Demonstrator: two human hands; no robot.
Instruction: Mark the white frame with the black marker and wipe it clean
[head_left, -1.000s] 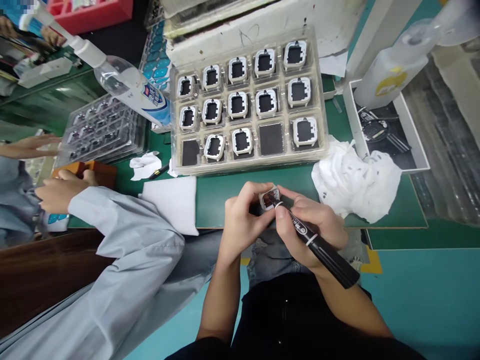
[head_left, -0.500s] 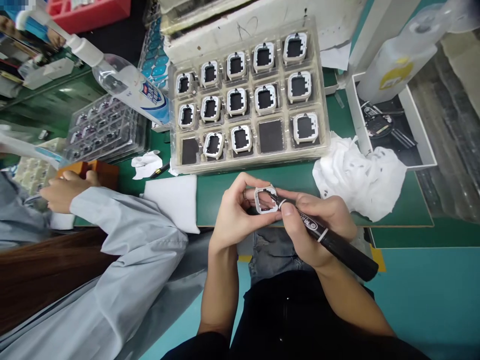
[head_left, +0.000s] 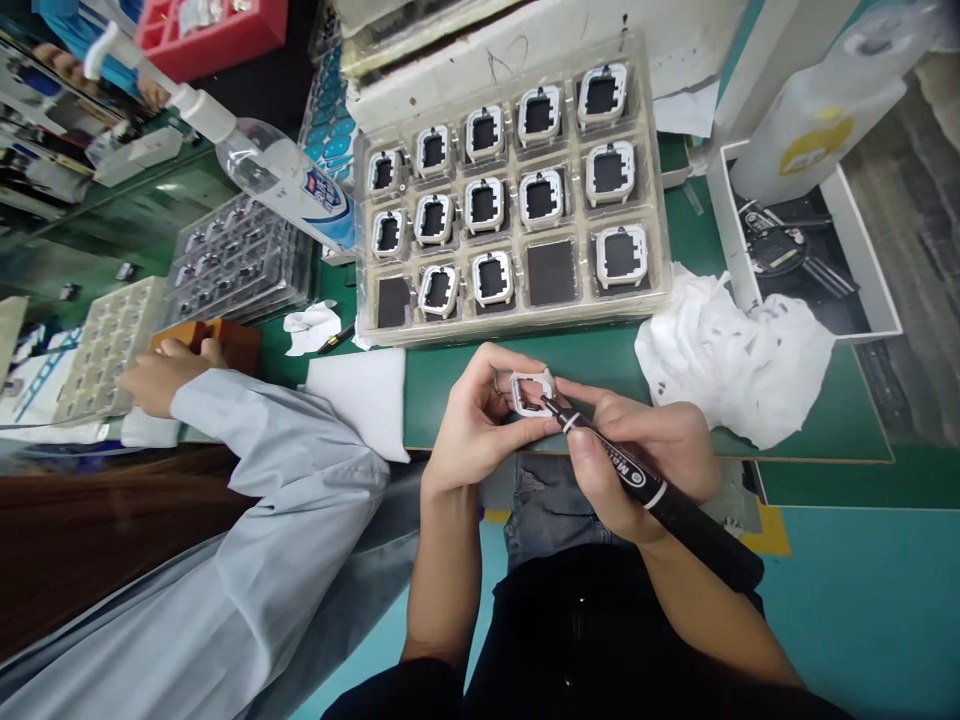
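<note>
Between the thumb and fingers of my left hand is a small white watch-case frame, rounded and square with an open middle. My right hand grips a black marker pen like a writing tool. The marker's tip meets the frame's right inner edge, though whether it presses on it I cannot tell. Beyond my hands, a clear plastic tray holds several similar frames in its pockets. Two pockets of the front row show only dark bottoms.
A crumpled white cloth lies right of the tray, near a white box with a bottle. At left stand a pump bottle, stacked trays and a folded white cloth. A co-worker's hand rests by an orange block.
The view has shifted, so the bench things appear farther right. The marker tip has moved from the frame's upper inner edge down along its right side. Both hands keep their hold.
</note>
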